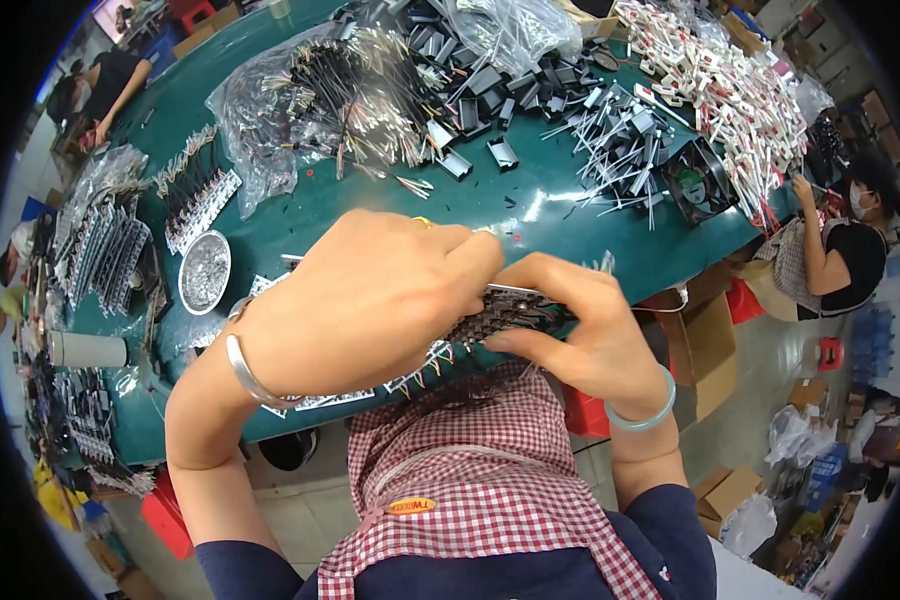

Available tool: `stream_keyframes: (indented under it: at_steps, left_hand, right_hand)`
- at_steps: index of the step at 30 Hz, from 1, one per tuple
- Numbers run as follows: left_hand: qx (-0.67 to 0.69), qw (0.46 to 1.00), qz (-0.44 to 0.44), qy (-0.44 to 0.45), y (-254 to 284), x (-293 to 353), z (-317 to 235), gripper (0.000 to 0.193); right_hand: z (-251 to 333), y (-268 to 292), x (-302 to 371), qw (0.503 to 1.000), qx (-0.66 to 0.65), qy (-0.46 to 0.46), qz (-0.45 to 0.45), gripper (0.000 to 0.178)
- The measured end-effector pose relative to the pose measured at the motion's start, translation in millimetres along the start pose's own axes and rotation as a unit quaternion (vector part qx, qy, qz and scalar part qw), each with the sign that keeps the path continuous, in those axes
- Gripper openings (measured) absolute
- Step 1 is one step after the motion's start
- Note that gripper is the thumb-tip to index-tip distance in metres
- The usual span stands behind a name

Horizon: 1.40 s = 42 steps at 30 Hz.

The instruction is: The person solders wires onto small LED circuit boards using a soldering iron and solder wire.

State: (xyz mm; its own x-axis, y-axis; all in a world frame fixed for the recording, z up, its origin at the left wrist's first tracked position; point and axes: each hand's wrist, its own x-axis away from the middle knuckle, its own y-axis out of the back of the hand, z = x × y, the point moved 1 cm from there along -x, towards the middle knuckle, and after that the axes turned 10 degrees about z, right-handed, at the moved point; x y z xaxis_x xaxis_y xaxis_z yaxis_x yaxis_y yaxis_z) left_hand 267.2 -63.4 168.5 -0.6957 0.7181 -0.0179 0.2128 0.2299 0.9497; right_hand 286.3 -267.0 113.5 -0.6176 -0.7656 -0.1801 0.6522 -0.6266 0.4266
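Note:
My right hand (590,325) pinches a circuit board strip (500,316) between thumb and fingers, above the table's near edge. Rows of dark parts and thin wires show on its underside. My left hand (380,285) is closed over the strip's left end, its back to the view. Its fingertips are hidden, so what they hold cannot be made out; a small yellow bit (425,222) shows beyond the knuckles. Below my hands lie more white board strips (335,400) with coloured wires. A round bowl (206,272) of small shiny pieces stands left of my left wrist.
Bundled wires (370,95), black plastic housings (485,90), white-wired parts (625,135) and a heap of white-and-red connectors (720,90) cover the far side of the green table (370,205). A black fan (698,180) lies at right. Stacked boards (110,255) stand left. Other people sit around.

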Motion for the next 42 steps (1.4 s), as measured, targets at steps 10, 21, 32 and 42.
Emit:
stream_keyframes:
  at_steps: [10,21,32,42]
  left_hand:
    - [0.274,0.960,-0.015,-0.046,-23.8,22.3,6.9,0.018]
    - [0.401,0.908,0.050,0.106,-43.7,1.2,35.1,0.027]
    - [0.146,0.981,0.049,0.122,-39.5,-9.1,38.1,0.016]
    - [0.157,0.980,0.023,0.121,-50.9,-14.0,46.2,0.022]
  right_hand:
    - [-5.0,3.3,0.3,0.984,-0.123,-0.048,0.119,0.018]
    - [-31.2,-8.0,-7.3,0.937,-0.301,-0.152,0.087,0.025]
    - [-49.3,-12.4,-12.9,0.950,-0.277,-0.142,0.023,0.017]
    - [-49.4,-10.1,-18.8,0.980,0.042,-0.197,0.002,0.015]
